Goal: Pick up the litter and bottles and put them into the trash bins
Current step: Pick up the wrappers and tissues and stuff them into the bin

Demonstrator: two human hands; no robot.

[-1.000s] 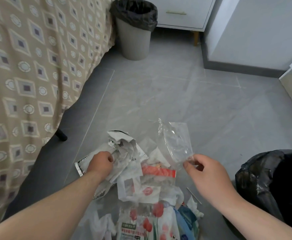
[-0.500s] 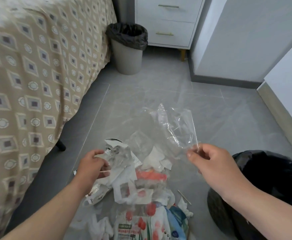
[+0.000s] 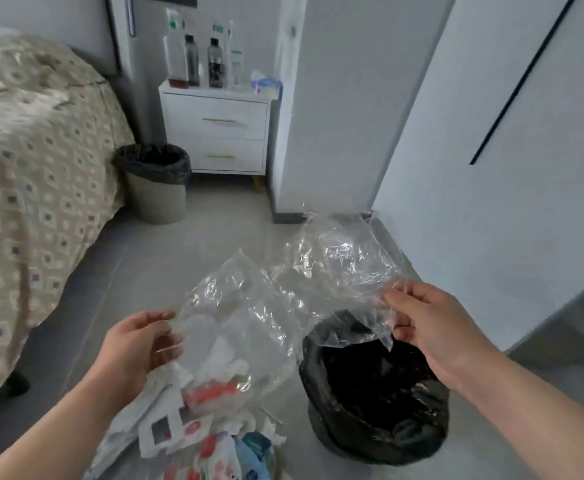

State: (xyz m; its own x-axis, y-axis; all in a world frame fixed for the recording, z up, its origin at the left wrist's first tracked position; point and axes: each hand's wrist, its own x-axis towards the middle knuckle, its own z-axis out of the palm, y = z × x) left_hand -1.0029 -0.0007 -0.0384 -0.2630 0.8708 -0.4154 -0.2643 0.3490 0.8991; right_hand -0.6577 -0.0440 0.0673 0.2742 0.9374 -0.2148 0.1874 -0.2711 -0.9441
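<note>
Your right hand (image 3: pixel 425 323) pinched the plastic bag (image 3: pixel 335 258), its length stretched sideways toward your half-open left hand (image 3: pixel 138 348), grip unclear behind film.

cam=head | worn on head | faces forward-down | near: left hand (image 3: pixel 138 344), right hand (image 3: pixel 429 327)

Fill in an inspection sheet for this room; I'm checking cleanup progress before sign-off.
Surface: grey tiled floor, litter lying on it.
Job's things: clear plastic bag held up near the black-lined bin; second lined bin beside the bed.
Clutter: litter pile of wrappers and paper below the hands.
Grippers: right hand pinches the bag; left hand seems to hold its other end.
Cables: nothing seen.
Surroundings: white nightstand bearing bottles.
</note>
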